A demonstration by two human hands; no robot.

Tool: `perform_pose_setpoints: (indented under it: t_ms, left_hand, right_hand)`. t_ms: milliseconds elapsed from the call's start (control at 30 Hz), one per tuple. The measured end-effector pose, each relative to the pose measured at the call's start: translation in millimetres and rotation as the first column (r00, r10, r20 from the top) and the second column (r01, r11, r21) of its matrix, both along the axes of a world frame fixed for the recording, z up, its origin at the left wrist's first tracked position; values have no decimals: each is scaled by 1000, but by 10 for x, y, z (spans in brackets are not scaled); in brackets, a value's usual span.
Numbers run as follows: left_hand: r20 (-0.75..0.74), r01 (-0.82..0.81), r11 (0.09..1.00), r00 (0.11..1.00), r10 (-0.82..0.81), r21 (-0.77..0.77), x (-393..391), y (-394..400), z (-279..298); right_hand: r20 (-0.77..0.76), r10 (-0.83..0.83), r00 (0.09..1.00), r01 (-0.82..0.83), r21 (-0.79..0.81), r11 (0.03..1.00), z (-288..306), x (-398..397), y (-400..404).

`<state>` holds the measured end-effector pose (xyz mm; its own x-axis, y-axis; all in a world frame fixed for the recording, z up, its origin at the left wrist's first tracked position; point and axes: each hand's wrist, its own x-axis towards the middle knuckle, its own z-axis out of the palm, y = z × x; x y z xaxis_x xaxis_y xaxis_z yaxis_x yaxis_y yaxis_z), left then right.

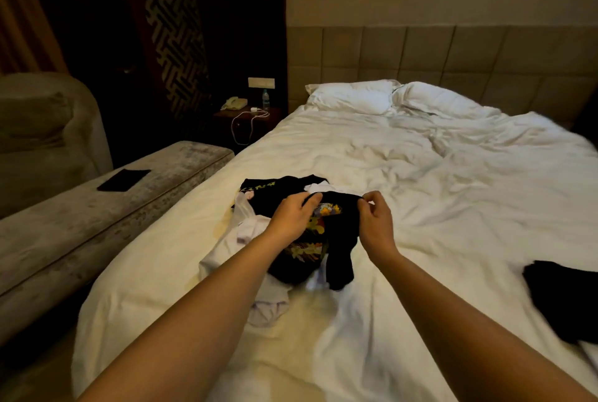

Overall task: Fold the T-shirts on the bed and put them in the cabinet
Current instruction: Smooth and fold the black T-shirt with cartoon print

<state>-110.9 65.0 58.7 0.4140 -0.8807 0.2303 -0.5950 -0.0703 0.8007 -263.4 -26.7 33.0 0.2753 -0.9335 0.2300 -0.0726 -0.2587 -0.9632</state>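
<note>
A heap of T-shirts lies on the white bed (420, 194) near its left side. On top is a black T-shirt with a yellow print (310, 249). My left hand (293, 210) and my right hand (373, 212) each pinch its upper edge, a short way apart. Under it lie a white T-shirt (246, 233) and another black T-shirt with yellow lettering (268, 186). A separate black garment (563, 298) lies flat at the bed's right edge. No cabinet is in view.
Two white pillows (356, 97) lie at the padded headboard. A grey bench (97, 207) with a dark flat device (124, 180) runs along the bed's left side, an armchair (38, 130) behind it. A nightstand (249, 117) holds a phone, a bottle and a charger cable.
</note>
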Motion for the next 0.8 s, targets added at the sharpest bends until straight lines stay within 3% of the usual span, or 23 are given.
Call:
perform_pose_setpoints:
  t_ms: [233,400,567,700,800]
  left_hand:
    - [-163,261,960,956,-244,96,-1180,-350,505]
    - [-308,389,909,892,-331,147,-1973,-409,656]
    - [-206,393,897,912,-354,200,-2163,-489,436]
    - [20,229,920,968,-248,319,-1936,-529,27]
    - [144,87,913,977,-156,398,-1681,-503,-355]
  right_hand:
    - [23,-171,985,171,0,985,397,-1326,-98]
    - [-37,-156,987,160,169,973,405,-2145,-191]
    - [-129,-62,990,99,305,947,165,-2592,-321]
    - [-54,-51,997,65,296,953,-92,-2699,-317]
    - [-171,-12,985,63,297,953,-427,-2703,-322]
